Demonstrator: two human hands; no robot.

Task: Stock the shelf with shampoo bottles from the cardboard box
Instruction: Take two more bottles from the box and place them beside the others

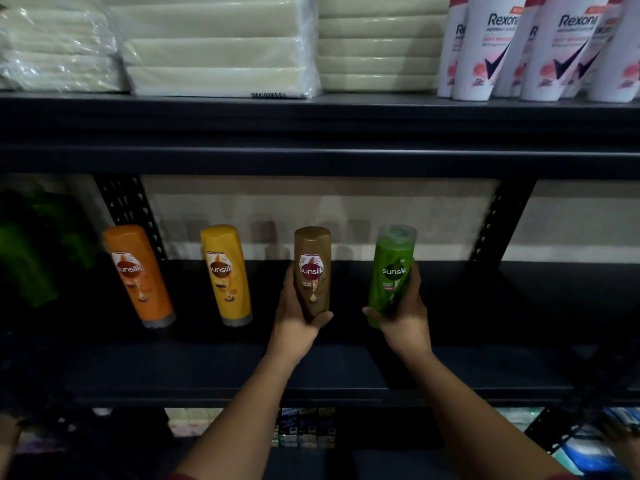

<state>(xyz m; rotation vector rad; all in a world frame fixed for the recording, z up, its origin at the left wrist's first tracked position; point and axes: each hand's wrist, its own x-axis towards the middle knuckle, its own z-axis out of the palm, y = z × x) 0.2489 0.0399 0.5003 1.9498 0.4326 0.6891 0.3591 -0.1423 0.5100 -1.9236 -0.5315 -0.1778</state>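
My left hand point(294, 317) grips the lower part of a brown Sunsilk bottle point(312, 268), upright over the dark middle shelf point(485, 372). My right hand point(405, 313) grips a green Sunsilk bottle point(393, 271) just to its right, also upright. Whether either bottle's base touches the shelf is hidden by my hands. To the left on the same shelf stand a yellow bottle point(227, 271) and an orange bottle point(140, 275), each on its grey cap. The cardboard box is out of view.
Dark green containers point(31, 244) fill the far left of the shelf. Above, wrapped pale packs point(221, 46) and white Rexona bottles point(540, 46) sit on the top shelf. Perforated black uprights point(133, 216) frame the bay. Small packets point(304, 427) line the shelf below.
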